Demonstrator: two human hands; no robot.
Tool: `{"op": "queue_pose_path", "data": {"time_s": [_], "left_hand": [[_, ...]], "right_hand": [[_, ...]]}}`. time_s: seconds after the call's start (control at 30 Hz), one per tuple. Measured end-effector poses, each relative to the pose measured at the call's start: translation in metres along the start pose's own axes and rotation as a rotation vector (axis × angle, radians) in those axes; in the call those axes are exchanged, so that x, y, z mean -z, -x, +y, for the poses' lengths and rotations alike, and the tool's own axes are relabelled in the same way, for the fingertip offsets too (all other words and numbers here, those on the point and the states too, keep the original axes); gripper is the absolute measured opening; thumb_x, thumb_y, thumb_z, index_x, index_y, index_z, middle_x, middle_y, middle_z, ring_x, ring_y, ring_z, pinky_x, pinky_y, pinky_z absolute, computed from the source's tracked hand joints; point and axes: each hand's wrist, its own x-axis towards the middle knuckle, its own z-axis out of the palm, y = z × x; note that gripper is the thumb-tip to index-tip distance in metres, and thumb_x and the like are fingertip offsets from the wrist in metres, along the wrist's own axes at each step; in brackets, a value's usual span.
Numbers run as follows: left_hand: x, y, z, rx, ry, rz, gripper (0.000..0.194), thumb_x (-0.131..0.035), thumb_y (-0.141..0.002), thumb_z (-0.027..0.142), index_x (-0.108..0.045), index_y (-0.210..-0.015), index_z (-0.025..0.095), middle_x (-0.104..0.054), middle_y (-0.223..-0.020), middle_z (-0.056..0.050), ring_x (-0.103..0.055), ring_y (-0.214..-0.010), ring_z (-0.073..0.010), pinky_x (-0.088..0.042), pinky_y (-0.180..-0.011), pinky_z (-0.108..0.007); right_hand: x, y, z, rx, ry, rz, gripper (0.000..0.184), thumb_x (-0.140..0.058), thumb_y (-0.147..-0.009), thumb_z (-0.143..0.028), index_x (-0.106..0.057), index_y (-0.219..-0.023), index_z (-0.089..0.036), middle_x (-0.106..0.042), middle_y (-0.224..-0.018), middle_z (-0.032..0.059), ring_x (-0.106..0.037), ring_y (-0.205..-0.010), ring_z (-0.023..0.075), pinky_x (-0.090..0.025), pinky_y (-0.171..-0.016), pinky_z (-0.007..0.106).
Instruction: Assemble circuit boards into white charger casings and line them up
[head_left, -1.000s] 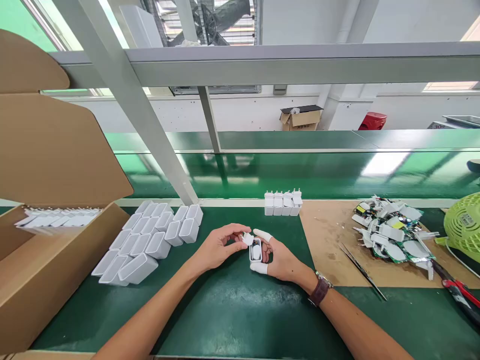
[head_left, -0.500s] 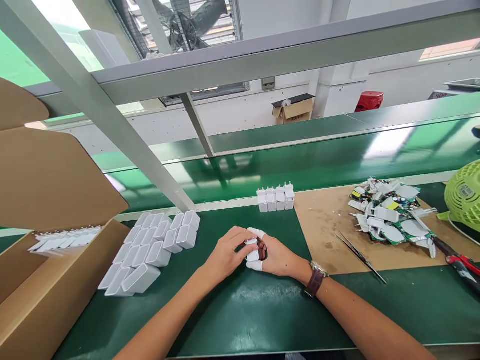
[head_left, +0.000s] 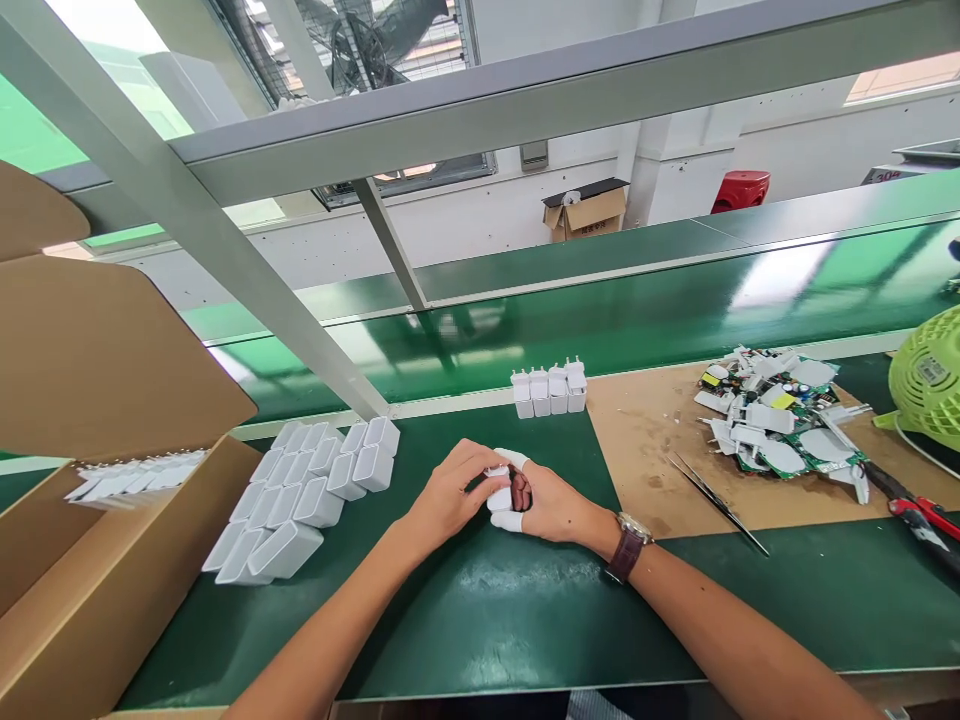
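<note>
At my far left an open cardboard box [head_left: 165, 570] holds a row of flat white pieces [head_left: 139, 475]. Right of it stand rows of white shells [head_left: 289, 500], hollow, smooth-walled, with rounded corners. My left hand [head_left: 448, 490] has thumb and forefinger pinched on the white housing [head_left: 498, 497], which sits between my two hands above the green bench [head_left: 442, 620]. It is small, glossy and plain where it shows; my fingers hide much of it, and I read no writing on it. My right hand [head_left: 559, 505] grips its other side, white covers on two digits. Past it, four white plug units [head_left: 551, 392] stand prongs up. Beyond the bench a small carton [head_left: 592, 218] bears dark print too small for me to read. Rightward lie tweezers [head_left: 720, 505] and piled circuit boards [head_left: 787, 410]; a distant box [head_left: 887, 176] shows digits beginning "30". The label [head_left: 932, 372] on the lime-green perforated plastic [head_left: 930, 400] is illegible.
</note>
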Motion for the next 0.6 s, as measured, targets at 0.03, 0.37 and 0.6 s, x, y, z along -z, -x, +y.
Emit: {"op": "queue_pose_path", "data": {"time_s": [0.03, 0.37, 0.6], "left_hand": [[-0.001, 0.002, 0.0, 0.037, 0.011, 0.025, 0.021, -0.065, -0.098, 0.027, -0.067, -0.119, 0.025, -0.071, -0.102, -0.004, -0.066, -0.094, -0.0176, -0.057, -0.085, -0.032], [0.004, 0.019, -0.009, 0.276, 0.36, -0.02, 0.049, -0.083, -0.082, 0.035, -0.057, -0.124, 0.027, -0.067, -0.126, -0.007, -0.069, -0.115, -0.0238, -0.057, -0.106, -0.045], [0.008, -0.059, -0.066, 0.389, 0.308, 0.193, 0.072, -0.081, -0.078, 0.04, -0.046, -0.138, 0.023, -0.064, -0.132, -0.014, -0.07, -0.115, -0.027, -0.053, -0.108, -0.053]], "right_hand": [[-0.001, 0.0, 0.001, -0.003, -0.001, 0.0, 0.086, -0.08, -0.079, -0.027, -0.037, -0.154, -0.024, -0.068, -0.095, -0.0009, -0.063, -0.081, 0.0171, -0.053, -0.077, 0.034], [-0.005, -0.003, 0.013, -0.023, 0.065, 0.044, 0.101, -0.083, -0.077, -0.032, -0.026, -0.16, -0.018, -0.064, -0.093, 0.0007, -0.06, -0.076, 0.0175, -0.053, -0.073, 0.035], [-0.006, 0.001, 0.008, 0.0, 0.124, 0.145, 0.08, -0.073, -0.086, -0.029, -0.034, -0.155, -0.02, -0.058, -0.13, 0.0119, -0.057, -0.069, 0.0104, -0.054, -0.076, 0.034]]}}
